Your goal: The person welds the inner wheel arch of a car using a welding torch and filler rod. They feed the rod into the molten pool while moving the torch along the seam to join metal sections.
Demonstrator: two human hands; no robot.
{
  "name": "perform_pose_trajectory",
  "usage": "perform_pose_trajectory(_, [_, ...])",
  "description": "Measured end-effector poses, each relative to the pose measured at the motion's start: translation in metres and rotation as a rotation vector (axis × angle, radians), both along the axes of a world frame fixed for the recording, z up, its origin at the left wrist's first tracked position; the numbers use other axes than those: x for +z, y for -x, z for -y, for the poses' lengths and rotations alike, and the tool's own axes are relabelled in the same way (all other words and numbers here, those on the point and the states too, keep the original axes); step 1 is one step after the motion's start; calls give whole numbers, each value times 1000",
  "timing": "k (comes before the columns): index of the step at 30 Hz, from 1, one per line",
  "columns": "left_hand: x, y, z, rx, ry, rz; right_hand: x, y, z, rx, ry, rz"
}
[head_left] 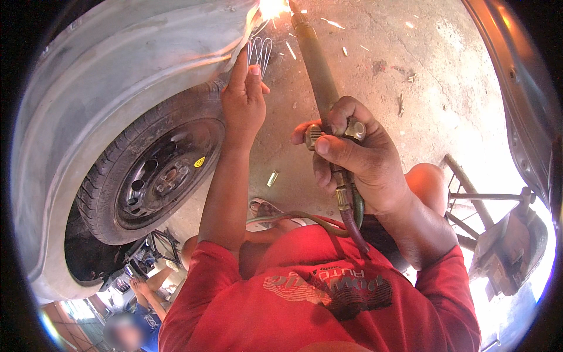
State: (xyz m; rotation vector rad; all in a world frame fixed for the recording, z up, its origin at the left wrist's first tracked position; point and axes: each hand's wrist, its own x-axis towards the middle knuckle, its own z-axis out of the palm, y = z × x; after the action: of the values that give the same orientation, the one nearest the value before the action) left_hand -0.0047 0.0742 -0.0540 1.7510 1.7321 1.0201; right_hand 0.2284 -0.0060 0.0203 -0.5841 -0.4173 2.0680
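Gripping the welding torch, the right hand is closed; the left hand pinches filler wire against the car fender.

The torch tip is lost in white glare at the top edge, so the flame's contact with the car body panel cannot be made out. The right hand covers the torch's valve body. The hoses vanish behind the red shirt. The wheel is partly hidden under the arch.
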Motion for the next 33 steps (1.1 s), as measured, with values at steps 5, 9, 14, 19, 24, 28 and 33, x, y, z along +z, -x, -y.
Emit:
perform_pose_trajectory(5, [2,0,0,-9,-17,-26,-1,0,1,-14,-10,-11])
perform_pose_trajectory(9, [-4,4,-3,5,-52,-63,0,0,0,-2,0,-15])
perform_pose_trajectory(14, [-1,-1,-2,11,-35,-62,-1,0,-1,-7,-9,6])
perform_pose_trajectory(19, [-2,3,-2,19,-22,-60,-2,1,-1,-7,-8,-24])
perform_pose_trajectory(24, [-1,1,-2,11,-20,-44,3,1,0,-6,1,6])
perform_pose_trajectory(28, [2,-2,-1,8,9,-15,1,1,0,1,-7,10])
perform_pose_trajectory(33, [1,-4,-2,11,15,-19,0,-1,0,1,-2,12])
